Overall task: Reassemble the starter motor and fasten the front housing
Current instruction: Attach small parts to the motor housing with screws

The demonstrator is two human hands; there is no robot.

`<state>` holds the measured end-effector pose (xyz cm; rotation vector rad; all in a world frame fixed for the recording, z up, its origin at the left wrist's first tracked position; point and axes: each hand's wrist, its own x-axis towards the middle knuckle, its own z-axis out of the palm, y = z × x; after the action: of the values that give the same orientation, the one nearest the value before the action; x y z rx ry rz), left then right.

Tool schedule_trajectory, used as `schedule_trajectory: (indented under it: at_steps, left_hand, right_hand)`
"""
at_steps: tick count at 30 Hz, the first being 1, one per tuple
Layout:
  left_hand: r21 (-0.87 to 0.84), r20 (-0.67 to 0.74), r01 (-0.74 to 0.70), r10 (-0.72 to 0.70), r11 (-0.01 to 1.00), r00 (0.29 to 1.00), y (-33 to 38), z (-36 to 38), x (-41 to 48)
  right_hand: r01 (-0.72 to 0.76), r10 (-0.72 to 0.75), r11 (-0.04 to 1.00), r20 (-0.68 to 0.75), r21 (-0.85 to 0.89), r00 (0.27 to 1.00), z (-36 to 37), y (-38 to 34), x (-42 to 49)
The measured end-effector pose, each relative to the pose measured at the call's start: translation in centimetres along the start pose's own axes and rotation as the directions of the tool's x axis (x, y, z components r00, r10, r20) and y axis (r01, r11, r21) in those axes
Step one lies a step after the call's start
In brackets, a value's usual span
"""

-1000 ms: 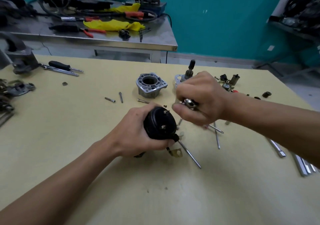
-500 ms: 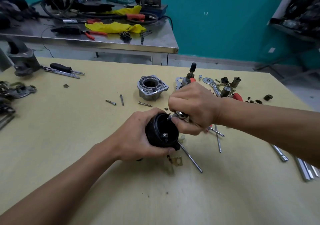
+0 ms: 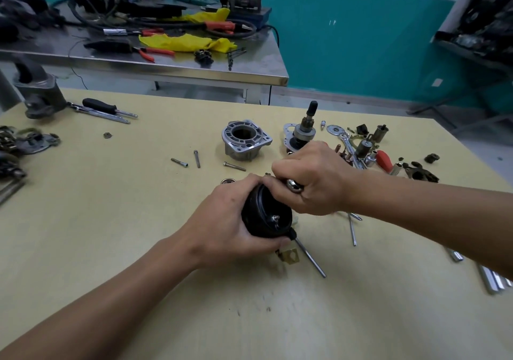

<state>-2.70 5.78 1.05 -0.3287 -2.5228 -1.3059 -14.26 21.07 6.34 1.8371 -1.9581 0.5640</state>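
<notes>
The black motor body (image 3: 266,215) sits just above the table (image 3: 111,234), near its middle, open end tipped up toward you. Your left hand (image 3: 222,220) wraps it from the left, fingers curled over the far rim and thumb under the near edge. Your right hand (image 3: 316,184) is closed tight on a shiny metal piece (image 3: 294,186) at the body's upper rim; what that piece is I cannot tell. A brass tab (image 3: 290,256) and a long rod (image 3: 311,259) stick out from under the body on the near right side.

Behind your hands the front housing (image 3: 245,141) stands alone on the table, bore up, with three bolts (image 3: 196,159) lying loose to its left and front. Just right of it the shaft (image 3: 305,129) stands upright. Small parts and a wrench (image 3: 347,144) are scattered further right, and a screwdriver (image 3: 100,106) lies at far left.
</notes>
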Motion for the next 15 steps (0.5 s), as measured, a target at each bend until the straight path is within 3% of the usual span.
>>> schedule_trajectory:
  at_steps: [3, 6, 9, 12, 15]
  left_hand:
    - [0.015, -0.060, 0.017, -0.016, 1.000, 0.998, 0.0, 0.2, -0.2]
    - [-0.009, -0.105, 0.025, -0.026, 1.000, 0.994, 0.1, 0.2, -0.3]
    - [-0.025, -0.070, -0.022, 0.021, 0.999, 0.997, 0.0, 0.0, -0.2]
    - [-0.004, -0.129, -0.054, 0.053, 0.999, 0.990, -0.8, -0.4, -0.6]
    - [-0.005, -0.249, -0.076, 0.072, 0.997, 0.966, -1.5, -0.9, -1.3]
  right_hand:
    - [-0.124, 0.125, 0.992, -0.064, 0.008, 0.990, 0.7, -0.7, 0.1]
    - [-0.245, 0.246, 0.969, -0.042, 0.021, 0.968, 1.0, -0.7, 0.5]
    - [-0.173, 0.174, 0.985, 0.052, -0.020, 0.983, 0.1, -0.5, 0.8]
    - [-0.138, 0.137, 0.990, -0.030, -0.034, 0.990, -1.7, -0.1, 1.3]
    - [-0.393, 0.395, 0.919, -0.091, 0.031, 0.914, -3.1, 0.0, 1.0]
